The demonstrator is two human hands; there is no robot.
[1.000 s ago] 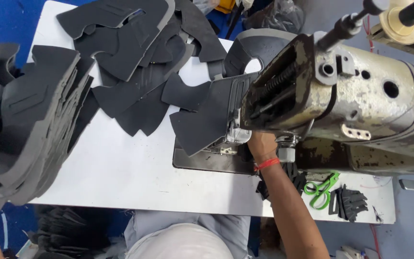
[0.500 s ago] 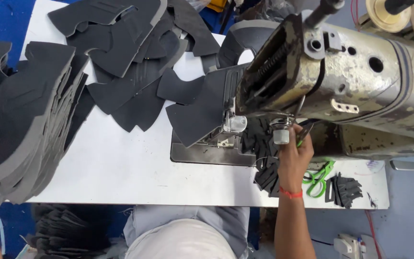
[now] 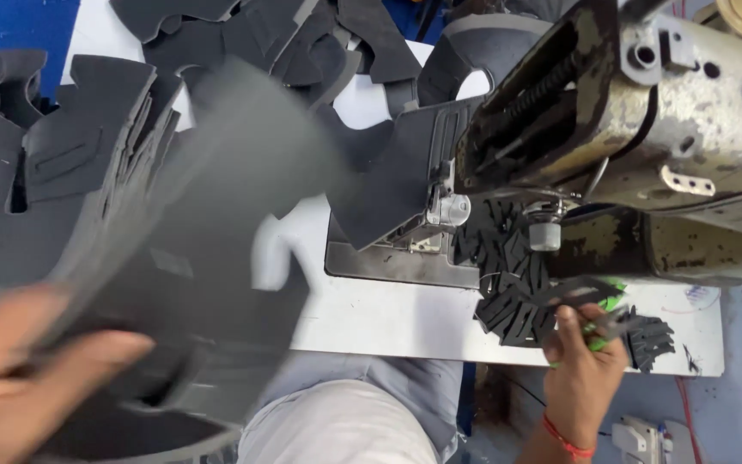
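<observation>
Left hand (image 3: 23,378) is super blurry down in the corner, fingers curled around a big flat dark grey foam cut piece (image 3: 216,249) that's lifted off the stack of matching grey foam pieces (image 3: 53,163) just beyond it. Right hand (image 3: 584,365) is pinching a small black strip piece (image 3: 581,294) beside the green-handled scissors (image 3: 603,322), right under the worn metal sewing machine (image 3: 646,112), next to a pile of small black cut pieces (image 3: 508,275).

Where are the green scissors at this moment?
The green scissors lie at the table's lower right, under the right hand, beside small black pieces.
</observation>
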